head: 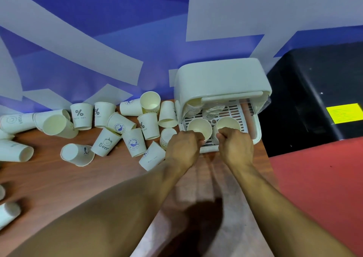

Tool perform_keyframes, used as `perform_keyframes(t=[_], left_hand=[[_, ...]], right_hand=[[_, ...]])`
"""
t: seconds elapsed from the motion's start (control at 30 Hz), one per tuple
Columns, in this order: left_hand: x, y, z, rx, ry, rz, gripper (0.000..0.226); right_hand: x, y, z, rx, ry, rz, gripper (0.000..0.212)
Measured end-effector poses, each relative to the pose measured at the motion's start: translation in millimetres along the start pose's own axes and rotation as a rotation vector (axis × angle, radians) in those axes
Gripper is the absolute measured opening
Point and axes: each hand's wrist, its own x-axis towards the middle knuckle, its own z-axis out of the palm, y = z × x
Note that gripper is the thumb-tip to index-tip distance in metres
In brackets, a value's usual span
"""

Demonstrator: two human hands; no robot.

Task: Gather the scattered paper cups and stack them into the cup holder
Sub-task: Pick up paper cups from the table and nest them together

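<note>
Pinching rims: left hand (183,146), left cup (199,126); right hand (235,144), right cup (228,123); two stacks (194,107) inside cup holder (222,76).

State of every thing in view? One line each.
cup holder: lid raised, front open.
left cup: upright in holder, rim pinched by left hand.
right cup: upright in holder, rim pinched by right hand.
scattered cups: on table, some standing, some tipped.

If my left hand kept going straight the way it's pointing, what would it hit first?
The left hand pinches the rim of an upright cup in the cup holder. Pushed straight on, it would probably carry that cup into the stacked cups at the holder's back, though depth is unclear.
</note>
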Motion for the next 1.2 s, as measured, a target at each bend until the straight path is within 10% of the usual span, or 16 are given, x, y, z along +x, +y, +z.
perform_keyframes(t=[0.43,1.2], left_hand=[[-92.9,-73.7,-64.8,-0.217,0.233,-0.137,0.048],[-342.3,-286.1,-128.1,-0.314,0.657,-0.879,0.033]], right_hand=[[-50.6,-83.7,-8.3,0.123,0.189,-0.335,0.026],[-203.1,-341.2,77.1,0.023,-0.235,-0.933,0.032]])
